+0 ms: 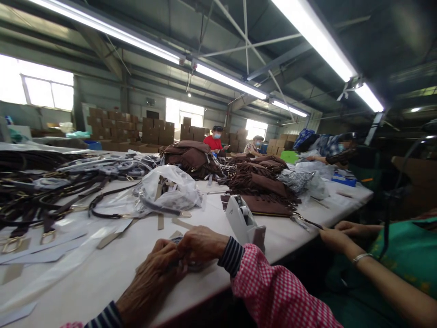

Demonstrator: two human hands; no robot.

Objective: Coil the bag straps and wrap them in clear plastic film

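My left hand (153, 275) and my right hand (204, 245) meet above the white table near its front edge. Both are closed, fingertips together, on a grey wrapped strap (198, 265) that looks coiled. Most of it is hidden behind my fingers. Just right of my right hand stands a white tape dispenser (241, 218). Beyond my hands lies a clear plastic bag (174, 184) with pieces inside, and a grey-wrapped strap end beside it. Flat tan strips (160, 222) are scattered in front of the bag.
Dark straps with gold buckles (48, 237) cover the table's left side. Brown fringed bags (259, 187) are piled in the middle. A co-worker in green (403, 255) sits close on the right, holding a dark strap over the edge. Other people work farther back, before stacked cartons (112, 125).
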